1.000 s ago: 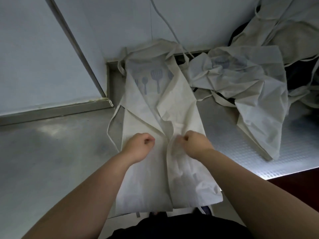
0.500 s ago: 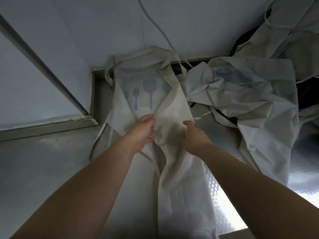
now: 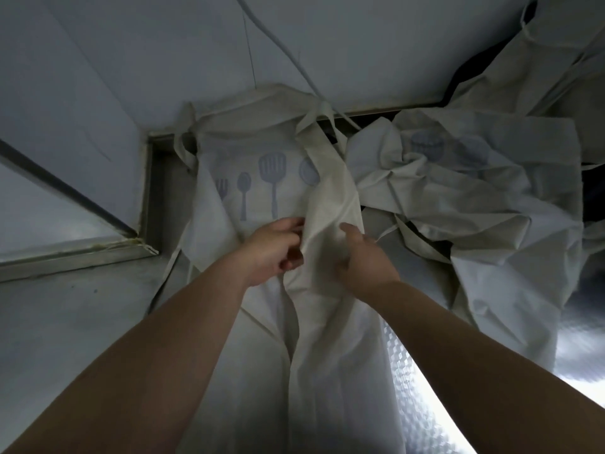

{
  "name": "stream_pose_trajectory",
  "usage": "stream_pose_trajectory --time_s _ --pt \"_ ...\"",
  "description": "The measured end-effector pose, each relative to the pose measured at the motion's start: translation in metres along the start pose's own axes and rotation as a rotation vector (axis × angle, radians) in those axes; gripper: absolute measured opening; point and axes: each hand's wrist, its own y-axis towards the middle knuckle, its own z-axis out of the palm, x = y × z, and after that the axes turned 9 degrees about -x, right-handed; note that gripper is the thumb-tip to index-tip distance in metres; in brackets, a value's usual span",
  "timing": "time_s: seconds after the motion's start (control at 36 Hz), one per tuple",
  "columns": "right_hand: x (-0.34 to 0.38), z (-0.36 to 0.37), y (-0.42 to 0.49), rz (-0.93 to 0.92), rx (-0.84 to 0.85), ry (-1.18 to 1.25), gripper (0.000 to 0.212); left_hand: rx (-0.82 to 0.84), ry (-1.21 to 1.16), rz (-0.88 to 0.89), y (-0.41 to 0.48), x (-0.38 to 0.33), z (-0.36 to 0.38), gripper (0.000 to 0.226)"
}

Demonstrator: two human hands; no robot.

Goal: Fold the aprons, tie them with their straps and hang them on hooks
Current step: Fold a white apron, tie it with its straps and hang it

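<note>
Apron: a cream apron [image 3: 255,204] lies lengthwise on the metal bench [image 3: 65,322]. Its bib end is at the far side against the wall, and its lower end runs out of the bottom of the view. Both long sides are folded in toward the middle.
Print: grey-blue silhouettes on the bib show a fork, a spoon and a slotted turner. A round shape beside them is half covered by the right-hand flap.
Neck strap: the neck strap [image 3: 242,117] loops across the top of the bib, bunched at the wall.
Left hand: the left hand [image 3: 275,247] has curled fingers and pinches the inner edge of the right flap, just under the print.
Right hand: the right hand [image 3: 363,260] lies on the same flap from the other side. Its thumb is stretched forward and its fingers are tucked into the cloth, gripping it.
Flap: the cloth stands up in a ridge between the two hands.
Other aprons: a crumpled heap [image 3: 474,204] sits just to the right, with a blurred round print.
Cord: a white cord [image 3: 281,50] runs down the wall to the bib's top.
Change: a second ago both hands were fists lower down, at mid-length of the apron. They have since moved up to the base of the print. The flap lay flatter then and is now lifted, and the apron's lower hem is no longer in view.
</note>
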Motion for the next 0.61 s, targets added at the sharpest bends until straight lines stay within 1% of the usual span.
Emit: stream_pose_trajectory --time_s 0.03,0.08,0.17,0.22,0.31,0.42,0.5,0.56,0.58,0.61 --pt "0.001 0.000 0.000 -0.039 0.029 0.044 0.066 0.054 0.088 0.037 -0.001 0.001 0.001 0.049" --pt "0.003 0.003 0.001 -0.047 0.075 0.146 0.071 0.095 0.255 0.092 -0.003 0.001 0.002 0.045" --pt "0.003 0.005 0.003 0.010 0.060 0.274 0.074 0.077 0.472 0.179 -0.005 -0.003 -0.002 0.027" --pt "0.004 0.006 0.005 0.031 0.058 0.292 0.075 0.104 0.543 0.196 -0.005 -0.006 -0.005 0.018" --pt "0.008 0.007 0.007 0.037 0.092 0.232 0.079 0.165 0.508 0.126 -0.008 -0.007 -0.010 0.016" --pt "0.010 0.005 0.005 0.032 0.125 0.204 0.081 0.169 0.595 0.109 -0.010 -0.001 -0.011 0.030" --pt "0.008 0.007 0.004 0.043 0.116 0.229 0.085 0.155 0.606 0.121 -0.011 0.005 -0.013 0.023" --pt "0.007 0.007 0.002 0.046 0.116 0.233 0.086 0.051 0.541 0.174 -0.012 0.005 -0.013 0.009" --pt "0.008 0.007 0.000 0.049 0.133 0.228 0.085 -0.028 0.441 0.184 -0.012 0.003 -0.013 0.010" --pt "0.008 0.006 -0.001 0.050 0.153 0.223 0.083 -0.119 0.324 0.189 -0.014 -0.001 -0.013 0.019"
